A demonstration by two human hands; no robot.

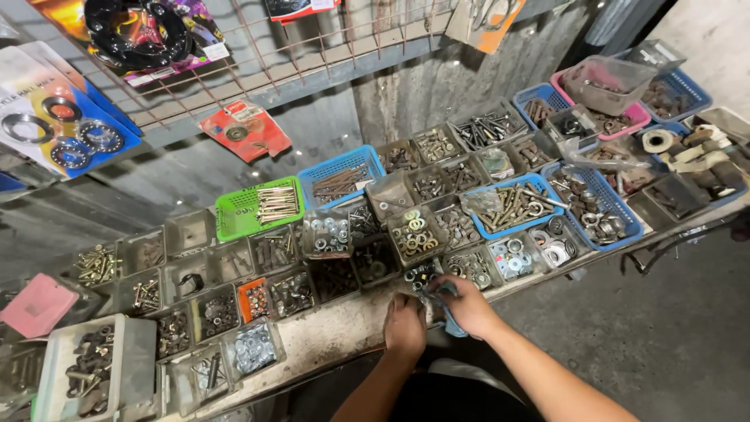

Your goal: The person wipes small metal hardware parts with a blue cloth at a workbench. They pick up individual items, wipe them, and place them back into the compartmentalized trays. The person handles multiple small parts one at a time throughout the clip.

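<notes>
Fingers (461, 301) of both hands grip blue cloth (451, 322).

Both forearms were cut off by the lower edge. A blue cloth (447, 312) was largely covered by the right hand (467, 305). Contents of the small trays (375, 262) were too small to be identified. Hanging packages (70, 117) were cropped at left.

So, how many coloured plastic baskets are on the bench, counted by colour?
Green basket: 1
Blue baskets: 5, at
Pink basket: 1
Total: 7
</notes>
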